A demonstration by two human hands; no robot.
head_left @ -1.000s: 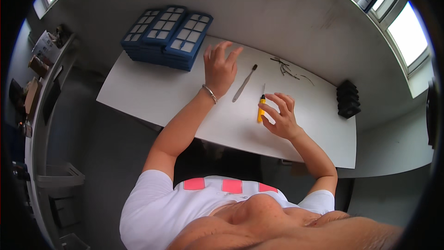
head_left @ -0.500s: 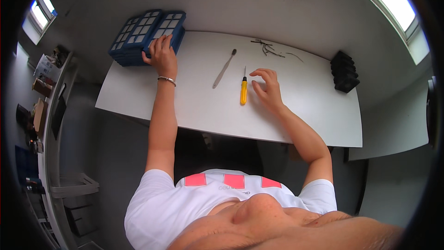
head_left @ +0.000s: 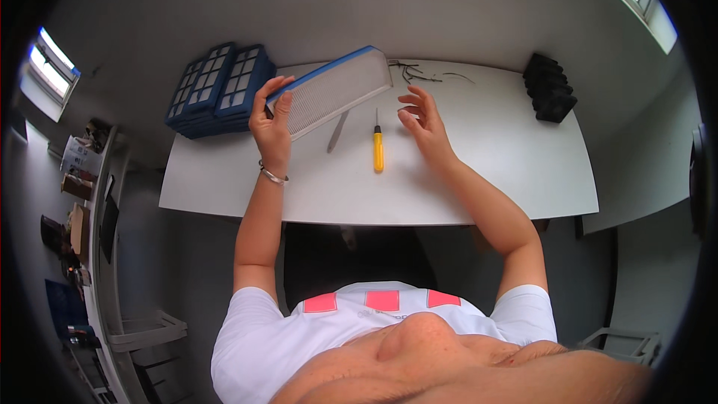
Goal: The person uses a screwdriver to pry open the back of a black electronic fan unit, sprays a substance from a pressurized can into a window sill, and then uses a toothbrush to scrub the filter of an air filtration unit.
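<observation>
My left hand [head_left: 273,116] grips the left end of a filter panel [head_left: 333,86] with a pale pleated face and a blue edge, tilted above the white table [head_left: 508,164]. My right hand [head_left: 425,123] is open, fingers curved, just beyond the panel's right end and touching nothing visible. A yellow-handled screwdriver [head_left: 378,150] lies between my hands. Left of it lies a thin grey-handled brush [head_left: 336,135], its upper part hidden under the raised panel.
Stacks of blue-framed filters [head_left: 224,93] stand at the back left. Dark thin strands [head_left: 419,73] lie at the back, and a stack of black parts [head_left: 550,90] at the back right. A cluttered shelf [head_left: 97,209] runs along the left, with windows [head_left: 52,63] above.
My left hand has taken a filter from the blue stack and lifted it rightward, tilting its pleated face toward me. My right hand has shifted up and left.
</observation>
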